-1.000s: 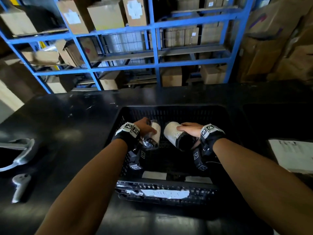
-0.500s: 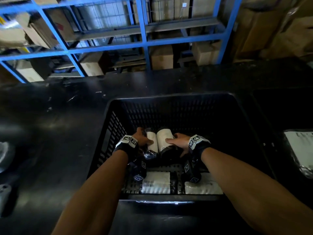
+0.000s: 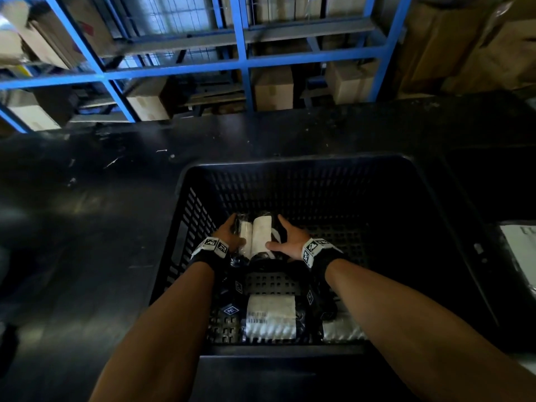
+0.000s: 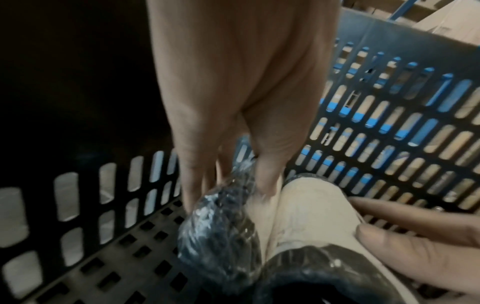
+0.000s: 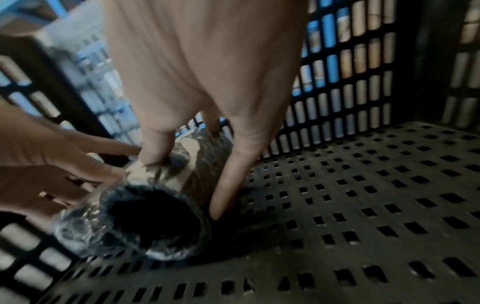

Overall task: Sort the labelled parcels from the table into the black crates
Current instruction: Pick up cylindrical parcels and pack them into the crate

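A black slotted crate [image 3: 290,162] stands on the dark table. On its floor near the left wall lie two rolled parcels in black wrap with white labels, side by side and touching. My left hand [image 3: 235,230] grips the left rolled parcel [image 3: 246,242] from its left side. In the left wrist view the left hand's fingers [image 4: 192,185] and thumb close round that parcel [image 4: 221,236]. My right hand [image 3: 277,236] holds the right rolled parcel [image 3: 262,236]. In the right wrist view its thumb lies on top and a finger [image 5: 228,174] runs down the parcel's [image 5: 155,216] side.
Two flat white-labelled parcels [image 3: 271,316] [image 3: 342,329] lie on the crate floor by the near wall. Another parcel [image 3: 519,248] lies on the table at the right edge. A blue rack [image 3: 243,62] with cardboard boxes stands behind the table [image 3: 87,227].
Both hands have gone down from the crate's rim to its floor with the rolled parcels. The two parcels have come together and now touch.
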